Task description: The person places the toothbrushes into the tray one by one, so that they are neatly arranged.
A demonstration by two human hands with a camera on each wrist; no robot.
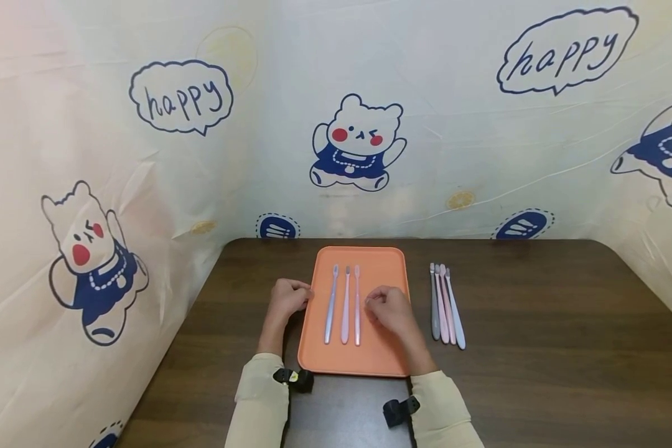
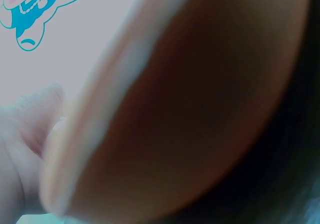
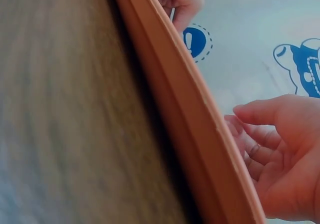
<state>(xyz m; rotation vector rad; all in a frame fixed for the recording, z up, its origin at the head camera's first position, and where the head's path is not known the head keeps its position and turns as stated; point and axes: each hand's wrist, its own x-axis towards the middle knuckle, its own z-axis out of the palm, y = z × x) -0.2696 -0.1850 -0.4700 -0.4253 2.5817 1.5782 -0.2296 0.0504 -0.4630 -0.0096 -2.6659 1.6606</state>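
Observation:
An orange tray (image 1: 383, 361) lies on the table with three toothbrushes side by side on it: a blue toothbrush (image 1: 330, 308), a lilac toothbrush (image 1: 345, 311) and a pinkish toothbrush (image 1: 358, 311). My left hand (image 1: 289, 298) holds the tray's left rim with bent fingers; in the left wrist view, the hand (image 2: 17, 159) is partly hidden behind the blurred tray edge. Over the tray's right side hovers my right hand (image 1: 393, 311), close to the pinkish toothbrush. Its fingers are loosely curled with nothing between them, as the right wrist view shows the hand (image 3: 282, 154).
Right of the tray, several more toothbrushes (image 1: 443, 305) lie bunched on the dark wooden table (image 1: 543, 323), in grey, pink and blue. A printed cloth (image 1: 453, 149) with bears hangs behind and beside the table.

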